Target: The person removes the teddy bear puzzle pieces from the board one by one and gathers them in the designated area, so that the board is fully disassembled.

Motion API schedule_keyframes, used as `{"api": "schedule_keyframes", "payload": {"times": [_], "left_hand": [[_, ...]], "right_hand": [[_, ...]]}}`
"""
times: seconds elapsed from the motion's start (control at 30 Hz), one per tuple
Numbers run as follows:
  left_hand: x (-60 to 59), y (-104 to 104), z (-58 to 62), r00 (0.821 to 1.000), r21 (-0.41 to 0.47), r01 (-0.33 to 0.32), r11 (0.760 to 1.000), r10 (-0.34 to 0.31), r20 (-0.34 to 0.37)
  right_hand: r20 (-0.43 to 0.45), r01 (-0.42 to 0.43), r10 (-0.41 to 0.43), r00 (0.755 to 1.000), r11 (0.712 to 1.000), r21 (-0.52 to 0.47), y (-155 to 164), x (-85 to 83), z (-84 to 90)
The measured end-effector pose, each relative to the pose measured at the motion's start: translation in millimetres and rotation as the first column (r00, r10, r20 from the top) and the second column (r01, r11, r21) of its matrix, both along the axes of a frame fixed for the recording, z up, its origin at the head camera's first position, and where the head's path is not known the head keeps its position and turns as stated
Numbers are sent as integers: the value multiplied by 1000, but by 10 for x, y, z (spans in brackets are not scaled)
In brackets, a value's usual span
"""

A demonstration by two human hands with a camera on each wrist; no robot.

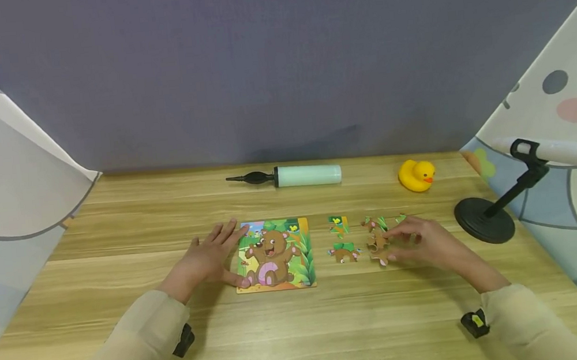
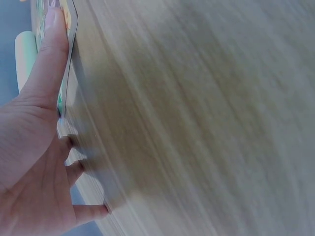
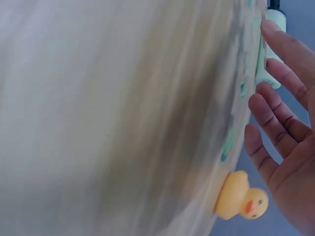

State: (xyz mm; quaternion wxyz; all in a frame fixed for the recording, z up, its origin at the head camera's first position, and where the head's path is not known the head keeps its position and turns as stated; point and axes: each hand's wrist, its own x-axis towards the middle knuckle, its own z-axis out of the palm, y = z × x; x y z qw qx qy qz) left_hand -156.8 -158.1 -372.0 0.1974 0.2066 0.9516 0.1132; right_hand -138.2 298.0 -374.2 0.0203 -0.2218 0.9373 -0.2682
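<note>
Sleeves in beige cloth come in over the near edge of the wooden worktop (image 1: 116, 231), each with a small black camera mount at the wrist. Midway back, the left hand (image 1: 207, 260) lies flat with its fingers (image 2: 47, 64) straight and slightly spread, pressing the left edge of the bear puzzle board (image 1: 275, 255), which sits near the middle of the worktop. Just right of the board lie two loose puzzle pieces (image 1: 341, 238), apart from it. Further right, the right hand (image 1: 420, 242) rests over a small cluster of pieces (image 1: 377, 238), fingers loosely bent and a little apart, fingertips touching them; whether any piece is pinched I cannot tell. A black round stand base (image 1: 482, 220) sits near the right edge. Along the far edge lie a pale green hand pump (image 1: 301, 175) and, towards the far right corner, a yellow rubber duck (image 1: 416, 175)
</note>
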Motion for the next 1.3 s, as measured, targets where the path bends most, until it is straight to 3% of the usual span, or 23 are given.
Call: {"api": "schedule_keyframes", "payload": {"times": [0.37,0.83,1.03,1.3], "left_hand": [[9,7,21,1000,-2,1,1000,-1,-7],[8,1,13,1000,3,-5,1000,5,4],[12,-1,20,1000,2,-4,1000,4,7],[-1,3,1,1000,4,-5,1000,5,4]], "right_hand": [[9,11,-12,1000,999,50,149,38,-100],[92,-6,2,996,999,50,152,5,-84],[95,-18,18,995,1000,6,65,0,-13],[131,-94,99,986,995,-38,-245,-60,100]]}}
